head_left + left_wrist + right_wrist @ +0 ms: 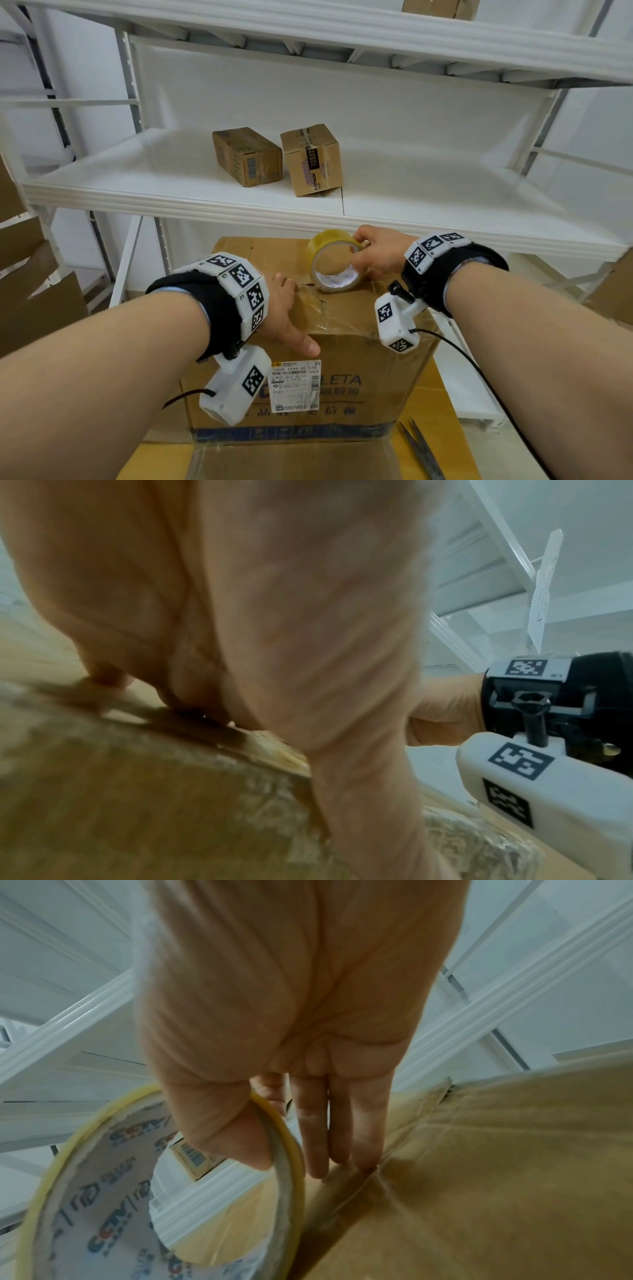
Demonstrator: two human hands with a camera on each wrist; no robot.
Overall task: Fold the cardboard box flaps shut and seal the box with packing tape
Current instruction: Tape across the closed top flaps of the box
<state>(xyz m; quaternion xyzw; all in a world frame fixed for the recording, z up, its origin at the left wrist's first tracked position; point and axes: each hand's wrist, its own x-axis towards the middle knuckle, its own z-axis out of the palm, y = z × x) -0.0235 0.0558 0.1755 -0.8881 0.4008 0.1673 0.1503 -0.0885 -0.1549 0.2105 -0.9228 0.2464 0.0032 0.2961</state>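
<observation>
A large brown cardboard box point(359, 370) stands in front of me with its top flaps folded down. Shiny clear tape point(317, 308) lies along the top seam toward the near edge. My left hand point(287, 308) rests flat on the box top near that edge, and its thumb hangs over the front face. My right hand point(373, 253) grips a roll of yellowish packing tape point(337, 263) standing on the far part of the top. In the right wrist view the thumb point(240, 1137) hooks inside the tape roll point(113, 1191), with the other fingers touching the box point(496, 1177).
A white shelf point(171, 192) runs just behind the box and carries two small taped cartons point(246, 156) point(311, 159). Scissors point(421, 448) lie at the lower right on flattened cardboard point(161, 455). More cardboard sheets point(34, 291) lean at the left.
</observation>
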